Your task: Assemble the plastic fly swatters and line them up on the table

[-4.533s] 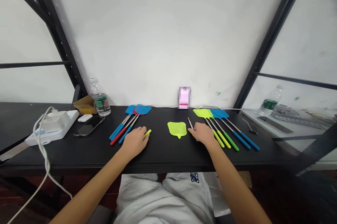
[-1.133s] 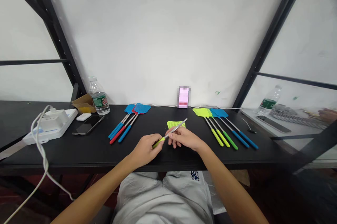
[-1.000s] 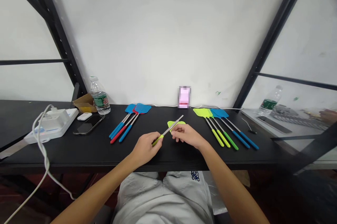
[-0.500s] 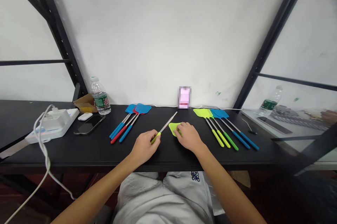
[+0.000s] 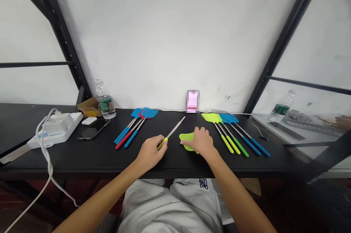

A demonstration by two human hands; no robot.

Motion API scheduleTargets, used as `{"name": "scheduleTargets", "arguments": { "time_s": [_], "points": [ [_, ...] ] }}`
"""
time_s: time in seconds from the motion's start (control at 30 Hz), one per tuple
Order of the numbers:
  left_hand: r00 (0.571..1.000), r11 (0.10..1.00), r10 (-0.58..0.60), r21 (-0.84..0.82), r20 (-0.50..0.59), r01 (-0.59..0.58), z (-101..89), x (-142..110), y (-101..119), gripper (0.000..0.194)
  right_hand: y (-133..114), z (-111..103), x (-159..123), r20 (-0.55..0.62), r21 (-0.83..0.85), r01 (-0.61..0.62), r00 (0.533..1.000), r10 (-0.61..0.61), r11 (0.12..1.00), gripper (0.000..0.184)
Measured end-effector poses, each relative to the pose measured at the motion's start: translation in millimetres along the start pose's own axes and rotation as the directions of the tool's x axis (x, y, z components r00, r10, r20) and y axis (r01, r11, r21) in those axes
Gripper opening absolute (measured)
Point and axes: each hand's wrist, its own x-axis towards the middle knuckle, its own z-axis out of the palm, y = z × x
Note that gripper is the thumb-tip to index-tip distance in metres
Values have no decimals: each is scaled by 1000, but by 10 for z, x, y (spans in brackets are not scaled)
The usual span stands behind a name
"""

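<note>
My left hand (image 5: pixel 151 152) is closed around the yellow-green grip of a fly swatter handle (image 5: pixel 175 128). Its bare metal rod points up and to the right, away from me. To the right, my right hand (image 5: pixel 202 141) lies over a loose yellow-green fly swatter head (image 5: pixel 188 142), thumb across its mesh and fingers at its far right side. Part of the head is hidden under the palm. The rod and the head are apart.
Blue and red fly swatters (image 5: pixel 133 129) lie fanned at left; yellow-green, green and blue ones (image 5: pixel 233 134) lie at right. A phone (image 5: pixel 94 129), water bottle (image 5: pixel 105 101), cardboard box (image 5: pixel 90 108) and white power strip (image 5: pixel 56 130) are farther left. A blurred pink-screened object (image 5: pixel 192 101) stands against the wall.
My left hand picked up the handle, and the rod joined it. My right hand left the rod and took the swatter head, shifting it right and nearer to me.
</note>
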Motion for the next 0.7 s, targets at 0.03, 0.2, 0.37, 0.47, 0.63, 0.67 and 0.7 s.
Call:
{"name": "scheduleTargets", "arguments": {
  "time_s": [0.03,0.2,0.37,0.47,0.63,0.67,0.7],
  "points": [
    [1000,1000,0,-2,1,0,-1,0,0,30,-1,-22,4,29,4,-26,999,26,1000,84],
    [1000,1000,10,3,6,-10,2,4,-7,30,49,-102,47,78,-9,-87,993,88,996,87],
    [1000,1000,23,16,11,-23,13,0,-19,30,191,-99,147,142,48,-139,981,131,989,96],
    [1000,999,27,17,10,-27,13,-5,-21,30,284,-63,212,171,124,-101,982,79,987,86],
    [999,999,35,16,0,-34,6,-4,-14,29,343,-30,256,2,380,6,1000,-8,925,48],
    [999,999,37,15,-2,-37,5,-2,-12,29,343,-28,257,-52,454,45,998,-24,890,38],
    [999,999,40,15,-2,-40,4,-1,-9,29,342,-25,258,-104,537,87,994,-37,839,31]
  ]
}}
